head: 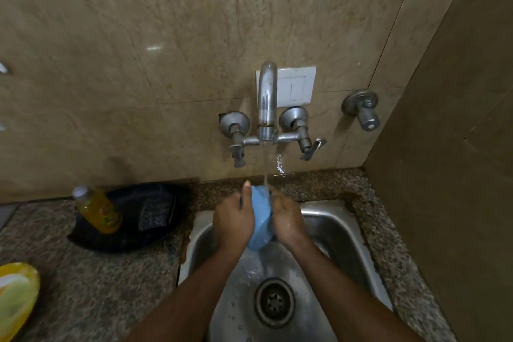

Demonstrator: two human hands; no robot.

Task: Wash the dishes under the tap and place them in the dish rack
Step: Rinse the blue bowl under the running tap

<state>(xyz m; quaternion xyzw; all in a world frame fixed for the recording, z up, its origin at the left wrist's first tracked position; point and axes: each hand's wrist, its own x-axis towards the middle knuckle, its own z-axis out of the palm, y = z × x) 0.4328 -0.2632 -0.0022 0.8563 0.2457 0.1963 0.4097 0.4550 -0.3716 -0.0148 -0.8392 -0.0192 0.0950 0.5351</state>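
Both hands, left (233, 221) and right (288, 221), are gripping the wet blue dish (259, 219) under the tap (267, 100); it is risking slipping into the sink (333, 228).

A speckled granite table (116, 280) is seen with a steel sink (341, 233) set in; 1 dark tray (155, 233) and 1 yellow dish (16, 300) lie on it.

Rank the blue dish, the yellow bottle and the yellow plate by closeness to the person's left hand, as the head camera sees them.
1. Blue dish: held in the left hand, under the tap.
2. Yellow bottle: on the counter, to the left.
3. Yellow plate: at the far left edge.
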